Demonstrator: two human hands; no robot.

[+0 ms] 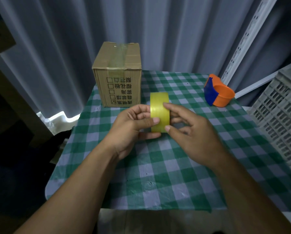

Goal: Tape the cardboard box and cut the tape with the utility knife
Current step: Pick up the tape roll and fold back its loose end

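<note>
A green-checked tabletop [175,166] stands before pale curtains [73,39]. Above its centre, the left hand [133,125] and right hand [192,132] both pinch a yellow tape roll [159,112]. The cardboard box [118,73] sits at eleven o'clock, an orange-and-blue dispenser [218,92] at two o'clock.

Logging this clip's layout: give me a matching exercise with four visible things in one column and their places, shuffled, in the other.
Things:
1. tape roll
2. cardboard box
3. orange and blue tape dispenser
4. grey crate

Places:
A. far left of the checked cloth, old tape across its top
B. off the table's right edge, tilted
C. held between the left hand and the right hand
D. far right of the checked cloth, lying free

Pairs: 1-C, 2-A, 3-D, 4-B
</note>
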